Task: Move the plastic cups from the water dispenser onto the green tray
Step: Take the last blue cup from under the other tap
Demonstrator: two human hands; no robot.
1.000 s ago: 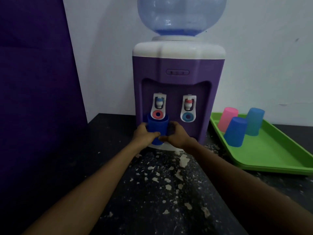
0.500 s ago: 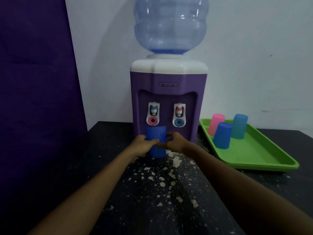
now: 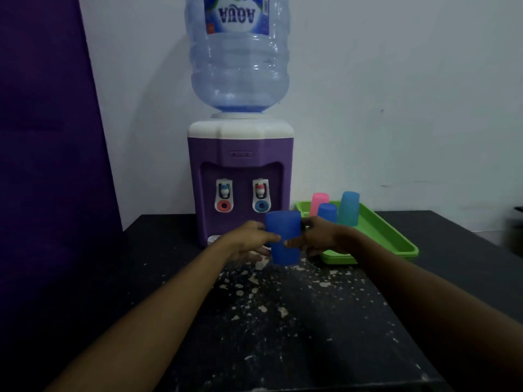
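Note:
A blue plastic cup (image 3: 283,236) is held upright above the table, in front of the purple water dispenser (image 3: 240,176) and clear of its taps. My left hand (image 3: 249,239) grips the cup's left side and my right hand (image 3: 317,236) grips its right side. The green tray (image 3: 387,236) lies to the right of the dispenser. Upside down on it stand a pink cup (image 3: 319,202), a small blue cup (image 3: 327,212) and a teal cup (image 3: 349,207). My right hand covers the tray's near left corner.
A large water bottle (image 3: 240,52) sits on top of the dispenser. The black table (image 3: 283,321) is speckled with white flakes. A purple panel (image 3: 48,137) stands at the left and a white wall behind. A dark object (image 3: 516,230) sits at the far right edge.
Both hands have drawn the blue cup out from under the left tap, towards me and to the right. The view has pulled back, showing more of the bottle.

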